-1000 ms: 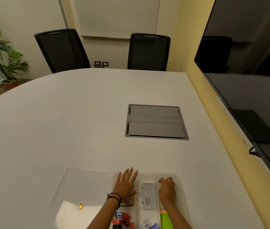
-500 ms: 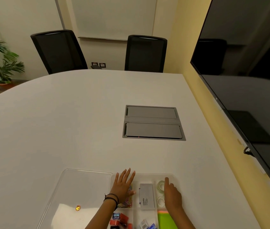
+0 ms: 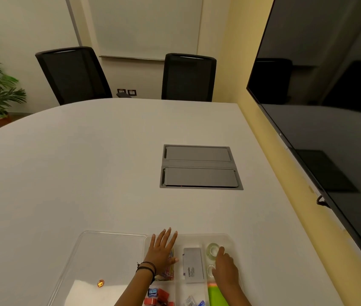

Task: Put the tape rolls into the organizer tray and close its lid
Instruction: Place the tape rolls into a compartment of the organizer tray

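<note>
Since half a second back your right hand [image 3: 225,269] has slid toward you, so the far tape roll [image 3: 212,250] is now uncovered, lying flat in the far right compartment of the organizer tray [image 3: 230,239]. A second roll [image 3: 210,271] sits just nearer you in the same compartment, half under that hand. Right grip looks loosely curled, fingertip touching the far roll's edge, holding nothing as far as I can tell. Your left hand [image 3: 162,250] is flat and spread on the tray's left side, gripping nothing.

So the rolls look done to me. What matters now is the lid [image 3: 109,257]: it lies open flat on the worktop, left of the tray, long side against it. Your left hand is clearly nearer, so I'd swing it over from there.
</note>
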`<move>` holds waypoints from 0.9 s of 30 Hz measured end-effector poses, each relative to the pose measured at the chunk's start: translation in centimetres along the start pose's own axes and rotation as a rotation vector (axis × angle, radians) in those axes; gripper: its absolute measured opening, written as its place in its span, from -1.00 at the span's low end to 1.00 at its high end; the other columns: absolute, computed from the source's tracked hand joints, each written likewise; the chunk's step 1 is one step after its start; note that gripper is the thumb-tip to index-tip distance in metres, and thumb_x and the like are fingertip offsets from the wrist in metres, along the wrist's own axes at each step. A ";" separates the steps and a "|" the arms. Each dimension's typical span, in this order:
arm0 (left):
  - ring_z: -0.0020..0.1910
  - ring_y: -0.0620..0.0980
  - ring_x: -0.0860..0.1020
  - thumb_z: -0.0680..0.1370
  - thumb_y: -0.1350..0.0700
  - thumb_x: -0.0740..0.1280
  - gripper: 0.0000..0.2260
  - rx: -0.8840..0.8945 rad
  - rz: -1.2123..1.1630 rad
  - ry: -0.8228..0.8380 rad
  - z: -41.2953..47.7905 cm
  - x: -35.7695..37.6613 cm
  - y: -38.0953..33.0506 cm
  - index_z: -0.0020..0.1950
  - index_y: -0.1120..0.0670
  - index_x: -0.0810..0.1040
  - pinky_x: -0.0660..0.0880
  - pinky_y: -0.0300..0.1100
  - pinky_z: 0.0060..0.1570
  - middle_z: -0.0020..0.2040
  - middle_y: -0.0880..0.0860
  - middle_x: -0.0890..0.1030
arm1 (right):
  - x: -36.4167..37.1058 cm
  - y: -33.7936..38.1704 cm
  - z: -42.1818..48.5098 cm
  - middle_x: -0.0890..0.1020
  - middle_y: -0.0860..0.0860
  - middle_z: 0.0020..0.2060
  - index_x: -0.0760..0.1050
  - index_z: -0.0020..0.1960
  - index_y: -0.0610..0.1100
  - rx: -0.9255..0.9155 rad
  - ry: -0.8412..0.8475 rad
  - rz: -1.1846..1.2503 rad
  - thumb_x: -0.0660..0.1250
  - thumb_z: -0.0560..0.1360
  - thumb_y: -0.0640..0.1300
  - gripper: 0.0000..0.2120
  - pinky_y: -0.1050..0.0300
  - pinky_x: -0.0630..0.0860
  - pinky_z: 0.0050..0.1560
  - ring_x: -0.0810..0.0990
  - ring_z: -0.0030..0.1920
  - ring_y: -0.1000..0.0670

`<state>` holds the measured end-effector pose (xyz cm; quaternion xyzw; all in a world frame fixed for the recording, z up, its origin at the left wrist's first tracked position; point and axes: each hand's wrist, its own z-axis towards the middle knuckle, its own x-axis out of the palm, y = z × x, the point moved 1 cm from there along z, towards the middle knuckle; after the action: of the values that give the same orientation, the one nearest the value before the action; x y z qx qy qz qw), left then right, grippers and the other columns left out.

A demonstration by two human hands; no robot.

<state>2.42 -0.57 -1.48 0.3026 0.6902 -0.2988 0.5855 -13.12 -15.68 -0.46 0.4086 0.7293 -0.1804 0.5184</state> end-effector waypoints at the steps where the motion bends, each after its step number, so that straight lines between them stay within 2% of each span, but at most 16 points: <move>1: 0.47 0.14 -0.36 0.02 -0.48 0.40 0.36 -0.013 -0.031 0.002 0.0 0.2 0.1 0.49 0.16 -0.26 -0.36 0.05 0.40 0.41 0.08 0.39 | 0.1 0.1 -0.1 0.48 -0.11 0.25 0.04 0.44 -0.24 0.003 -0.011 -0.008 0.20 0.58 -0.18 -0.47 0.17 0.52 0.15 0.48 0.24 -0.03; 2: 0.48 0.12 -0.34 0.01 -0.48 0.41 0.36 -0.020 -0.059 0.007 0.1 0.2 0.2 0.49 0.15 -0.25 -0.36 0.04 0.41 0.30 0.00 0.52 | 0.1 0.1 -0.2 0.47 -0.10 0.25 0.04 0.45 -0.24 0.009 -0.017 -0.012 0.18 0.59 -0.21 -0.49 0.17 0.52 0.15 0.47 0.25 -0.03; 5: 0.44 0.04 -0.12 0.01 -0.47 0.42 0.37 -0.022 -0.109 0.020 0.1 0.5 0.2 0.49 0.14 -0.27 -0.36 0.03 0.41 0.42 0.00 0.29 | 0.0 0.0 -0.3 0.46 -0.10 0.25 0.04 0.45 -0.23 0.021 -0.017 0.034 0.11 0.59 -0.26 -0.53 0.16 0.49 0.15 0.46 0.25 -0.04; 6: 0.41 0.03 -0.09 -0.01 -0.47 0.43 0.38 0.000 -0.101 0.014 0.3 0.4 0.2 0.49 0.14 -0.26 -0.36 0.03 0.41 0.39 0.01 0.35 | -0.2 -0.1 -0.5 0.46 -0.10 0.24 0.05 0.44 -0.23 0.019 -0.020 0.042 0.09 0.59 -0.27 -0.55 0.16 0.48 0.14 0.45 0.25 -0.04; 7: 0.44 0.06 -0.11 -0.01 -0.48 0.42 0.38 0.018 -0.082 0.008 0.4 0.2 0.1 0.49 0.14 -0.26 -0.35 0.03 0.41 0.35 0.00 0.43 | -0.3 -0.3 -0.4 0.47 -0.09 0.23 0.07 0.43 -0.22 0.010 -0.019 0.057 0.08 0.59 -0.27 -0.57 0.17 0.47 0.13 0.46 0.24 -0.04; 9: 0.49 0.11 -0.29 0.03 -0.49 0.39 0.35 0.023 -0.052 0.031 0.4 0.1 0.1 0.49 0.15 -0.26 -0.36 0.05 0.41 0.45 0.08 0.28 | -0.1 -0.6 -0.2 0.49 -0.04 0.15 0.20 0.36 -0.16 -0.010 -0.010 0.063 0.05 0.59 -0.26 -0.66 0.20 0.45 0.10 0.48 0.19 -0.01; 11: 0.47 0.14 -0.35 0.04 -0.49 0.38 0.34 0.053 -0.043 0.041 0.3 0.2 0.0 0.49 0.15 -0.26 -0.36 0.05 0.41 0.53 0.18 0.07 | 0.4 -1.1 -0.3 0.45 0.05 -0.13 0.40 0.01 -0.08 -0.063 -0.002 0.092 0.04 0.58 -0.26 -0.81 0.16 0.47 0.02 0.50 0.02 0.01; 12: 0.47 0.13 -0.36 0.04 -0.49 0.38 0.34 0.069 -0.041 0.043 0.2 0.2 -0.1 0.49 0.15 -0.26 -0.36 0.05 0.41 0.54 0.21 -0.07 | 0.5 -1.0 -0.5 0.40 0.06 -0.26 0.38 -0.20 -0.06 -0.063 -0.008 0.144 0.05 0.57 -0.27 -0.75 0.11 0.49 -0.10 0.50 -0.14 0.01; 14: 0.47 0.13 -0.36 0.05 -0.49 0.39 0.34 0.096 -0.030 0.037 0.3 0.3 -0.2 0.49 0.14 -0.27 -0.37 0.05 0.40 0.52 0.17 -0.31 | 0.4 -0.8 -0.9 0.41 0.03 -0.41 0.33 -0.38 -0.06 -0.008 -0.077 0.157 0.10 0.55 -0.26 -0.66 0.16 0.45 -0.39 0.45 -0.39 0.04; 16: 0.47 0.13 -0.36 0.04 -0.49 0.39 0.34 0.091 -0.030 0.047 0.3 0.4 -0.3 0.49 0.15 -0.26 -0.36 0.05 0.40 0.55 0.10 -0.16 | 0.0 -0.6 -0.9 0.39 0.05 -0.44 0.30 -0.41 -0.04 0.022 -0.028 0.191 0.11 0.55 -0.26 -0.63 0.19 0.43 -0.42 0.47 -0.40 0.05; 19: 0.48 0.13 -0.35 0.02 -0.49 0.40 0.35 0.056 -0.048 0.079 0.4 0.5 -0.2 0.50 0.14 -0.24 -0.35 0.05 0.41 0.45 0.14 0.32 | -0.9 -0.5 -0.5 0.32 0.08 -0.32 0.01 -0.40 -0.01 0.141 0.051 0.296 0.07 0.56 -0.30 -0.56 0.16 0.48 -0.02 0.58 0.05 -0.01; 20: 0.48 0.13 -0.35 0.03 -0.49 0.40 0.35 0.055 -0.058 0.089 0.4 0.3 -0.2 0.50 0.15 -0.24 -0.36 0.05 0.41 0.47 0.17 0.28 | -1.0 -0.7 -0.4 0.35 0.06 -0.27 -0.04 -0.40 0.00 0.130 0.046 0.274 0.06 0.55 -0.31 -0.54 0.17 0.46 0.03 0.56 0.13 -0.02; 22: 0.47 0.14 -0.36 0.05 -0.50 0.37 0.34 0.067 -0.077 0.097 0.3 0.0 -0.2 0.49 0.16 -0.27 -0.37 0.06 0.40 0.53 0.24 -0.18 | -0.8 -0.9 -0.4 0.35 0.04 -0.28 -0.06 -0.40 -0.01 0.104 0.036 0.196 0.08 0.54 -0.32 -0.54 0.14 0.41 -0.06 0.55 0.15 -0.04; 23: 0.47 0.15 -0.36 0.06 -0.51 0.36 0.34 0.080 -0.079 0.090 0.3 -0.2 -0.2 0.49 0.17 -0.28 -0.37 0.06 0.40 0.51 0.22 -0.32 | -0.8 -0.9 -0.5 0.26 0.06 -0.35 -0.05 -0.40 -0.01 0.100 0.033 0.151 0.09 0.53 -0.33 -0.54 0.15 0.34 -0.15 0.56 0.12 -0.05; 25: 0.47 0.16 -0.37 0.06 -0.51 0.35 0.33 0.101 -0.057 0.068 0.2 -0.4 -0.4 0.49 0.18 -0.28 -0.37 0.07 0.40 0.49 0.22 -0.37 | -0.5 -1.0 -0.3 0.12 0.10 -0.40 -0.03 -0.40 -0.02 0.070 0.023 0.141 0.10 0.51 -0.34 -0.55 0.21 0.24 -0.20 0.54 -0.09 -0.05; 27: 0.47 0.16 -0.37 0.07 -0.51 0.35 0.33 0.106 -0.017 0.046 0.1 -0.6 -0.5 0.49 0.17 -0.28 -0.37 0.07 0.40 0.49 0.21 -0.37 | -0.2 -1.2 -0.2 0.13 0.12 -0.41 -0.01 -0.41 -0.03 0.077 0.008 0.169 0.10 0.49 -0.36 -0.56 0.22 0.22 -0.24 0.33 -0.37 0.09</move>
<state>2.17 -1.02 -0.92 0.3339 0.6893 -0.3328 0.5501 -14.14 -16.38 -0.41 0.4890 0.6868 -0.1624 0.5126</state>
